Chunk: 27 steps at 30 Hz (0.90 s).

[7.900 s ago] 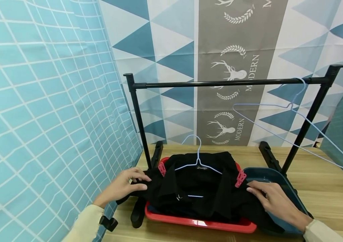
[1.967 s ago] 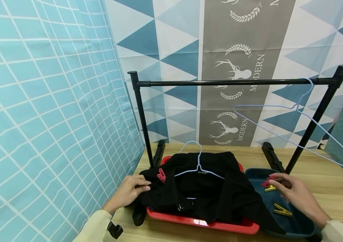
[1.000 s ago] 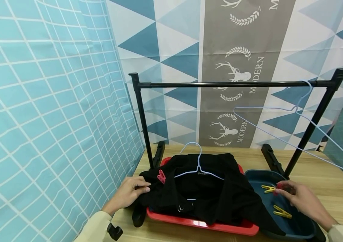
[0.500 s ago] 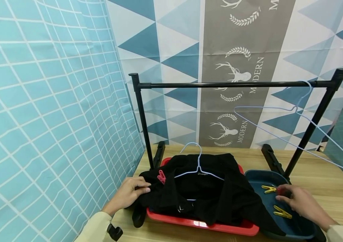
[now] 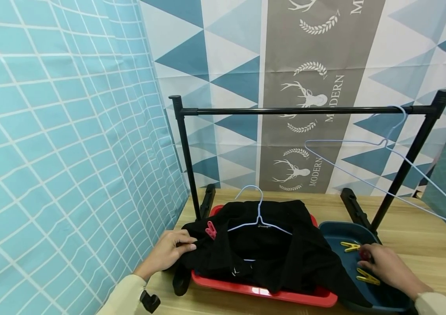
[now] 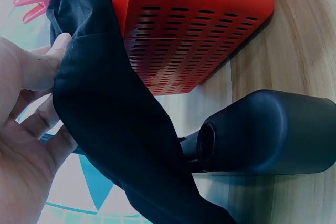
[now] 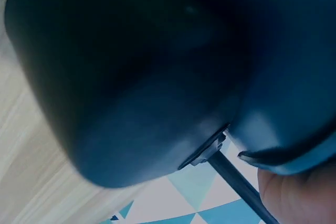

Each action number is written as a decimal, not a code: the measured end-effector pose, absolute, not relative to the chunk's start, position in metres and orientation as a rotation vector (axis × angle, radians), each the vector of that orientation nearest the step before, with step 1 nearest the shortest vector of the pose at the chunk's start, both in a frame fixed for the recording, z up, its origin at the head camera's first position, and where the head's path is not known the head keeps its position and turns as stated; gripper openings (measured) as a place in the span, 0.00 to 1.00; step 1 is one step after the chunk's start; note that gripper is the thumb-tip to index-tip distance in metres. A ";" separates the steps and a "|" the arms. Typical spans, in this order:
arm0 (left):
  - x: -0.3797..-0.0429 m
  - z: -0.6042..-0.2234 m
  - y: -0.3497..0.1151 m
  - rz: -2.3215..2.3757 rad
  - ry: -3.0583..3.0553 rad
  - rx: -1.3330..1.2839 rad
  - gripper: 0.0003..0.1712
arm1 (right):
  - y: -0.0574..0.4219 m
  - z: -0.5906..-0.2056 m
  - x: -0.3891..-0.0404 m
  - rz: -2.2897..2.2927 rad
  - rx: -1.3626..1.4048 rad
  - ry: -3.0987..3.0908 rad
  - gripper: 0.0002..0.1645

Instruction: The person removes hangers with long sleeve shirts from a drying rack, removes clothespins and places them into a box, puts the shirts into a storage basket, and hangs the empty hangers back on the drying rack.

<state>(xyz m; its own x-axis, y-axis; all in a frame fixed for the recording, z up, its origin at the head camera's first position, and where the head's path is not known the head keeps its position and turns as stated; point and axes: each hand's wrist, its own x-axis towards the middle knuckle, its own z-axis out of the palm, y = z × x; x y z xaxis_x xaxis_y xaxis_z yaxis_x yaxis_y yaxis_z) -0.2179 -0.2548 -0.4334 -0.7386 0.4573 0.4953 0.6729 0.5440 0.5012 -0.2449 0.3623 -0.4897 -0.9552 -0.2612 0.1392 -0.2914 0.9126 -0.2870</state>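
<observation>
A black collared shirt (image 5: 262, 267) lies over a red basket (image 5: 262, 289), with a light-blue hanger (image 5: 259, 210) inside its neck. My left hand (image 5: 169, 250) pinches its left sleeve; in the left wrist view the thumb presses the cloth from one side and the fingers sit behind. A pink clothespin (image 5: 210, 230) grips the shirt near the left shoulder. My right hand (image 5: 390, 267) is low over the dark blue basin (image 5: 339, 225), fingers curled around a red clothespin (image 5: 364, 254) that they mostly hide. Two yellow clothespins (image 5: 350, 246) lie in the basin.
A black clothes rack (image 5: 305, 110) stands behind, its feet on the wooden table (image 5: 435, 253). Another blue hanger (image 5: 349, 141) hangs at its right end. In the right wrist view a dark, rounded rack foot (image 7: 142, 103) fills much of the picture.
The red clothespin on the shirt's right shoulder came off into my right hand, which has since lowered into the basin. My left hand still holds the sleeve.
</observation>
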 end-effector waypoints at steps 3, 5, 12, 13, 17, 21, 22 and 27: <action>-0.219 -0.434 -0.255 -0.987 -2.480 -0.937 0.08 | 0.362 -0.492 -0.245 0.439 0.446 -2.967 0.16; -0.219 -0.434 -0.255 -0.980 -2.482 -0.941 0.08 | 0.361 -0.493 -0.245 0.435 0.455 -2.963 0.16; -0.220 -0.433 -0.255 -0.968 -2.479 -0.944 0.08 | 0.357 -0.493 -0.247 0.441 0.458 -3.016 0.18; -0.220 -0.433 -0.255 -0.970 -2.481 -0.944 0.08 | 0.357 -0.493 -0.248 0.451 0.454 -3.032 0.17; -0.219 -0.434 -0.255 -0.981 -2.488 -0.946 0.08 | 0.353 -0.494 -0.249 0.478 0.442 -3.066 0.14; -0.217 -0.434 -0.255 -0.992 -2.498 -0.941 0.09 | 0.353 -0.496 -0.250 0.468 0.457 -3.035 0.12; -0.217 -0.434 -0.255 -0.992 -2.500 -0.939 0.09 | 0.352 -0.495 -0.251 0.464 0.454 -3.029 0.13; -0.218 -0.433 -0.256 -0.984 -2.488 -0.943 0.08 | 0.349 -0.485 -0.250 0.528 0.423 -3.007 0.12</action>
<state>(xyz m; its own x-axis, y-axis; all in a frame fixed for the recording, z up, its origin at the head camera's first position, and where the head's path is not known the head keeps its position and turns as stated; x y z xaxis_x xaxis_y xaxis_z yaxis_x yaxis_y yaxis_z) -0.2181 -0.2559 -0.4335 -0.7379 0.4656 0.4887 0.6739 0.5490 0.4945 -0.2503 0.3492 -0.4848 -0.9606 -0.2576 0.1048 -0.2779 0.9036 -0.3261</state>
